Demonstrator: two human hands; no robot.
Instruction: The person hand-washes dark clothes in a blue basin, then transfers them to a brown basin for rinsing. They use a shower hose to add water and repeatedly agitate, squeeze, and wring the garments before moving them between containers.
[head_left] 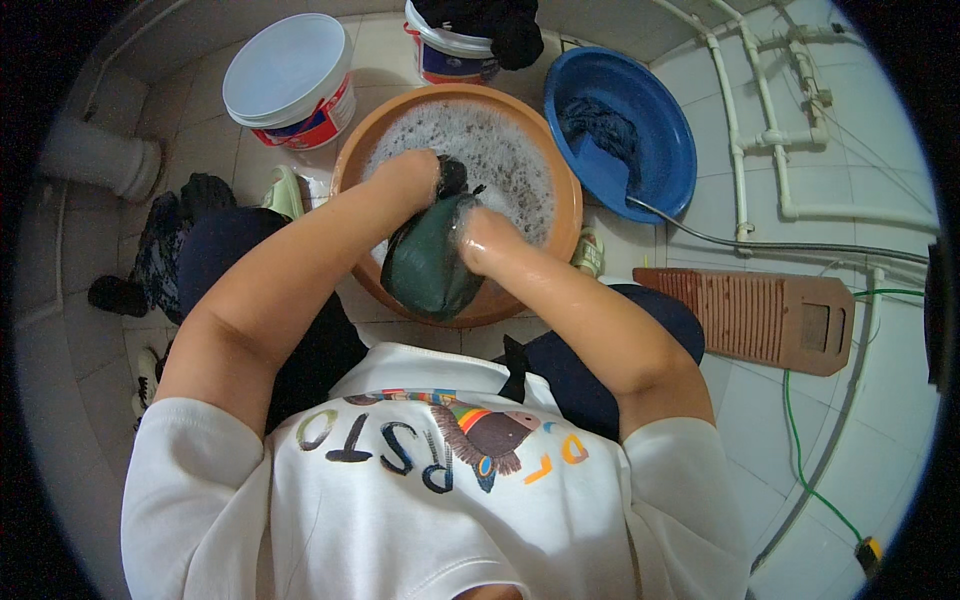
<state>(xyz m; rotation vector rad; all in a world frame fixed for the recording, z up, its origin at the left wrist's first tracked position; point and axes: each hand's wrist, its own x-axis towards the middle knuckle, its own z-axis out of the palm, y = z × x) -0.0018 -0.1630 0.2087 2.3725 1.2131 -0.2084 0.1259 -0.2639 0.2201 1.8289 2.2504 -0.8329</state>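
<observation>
A round orange-brown basin (352,150) of foamy, greyish wash water (510,150) stands on the floor between my knees. Over its near half, a wet dark green cloth (432,262) bulges out in a rounded shape, held up by both hands. My left hand (412,178) is closed at the cloth's upper end, by a darker bunched part (453,177); its fingers are mostly hidden. On the cloth's right side, my wet right hand (484,240) grips the edge, fingers curled in out of sight.
Behind the basin stand a white-lidded bucket (290,75) and a bucket (455,60) heaped with dark clothes. At right are a blue tub (665,130) with dark cloth and a hose (760,244), a brown washboard (745,315) and wall pipes (735,130). Dark clothes (175,240) lie left.
</observation>
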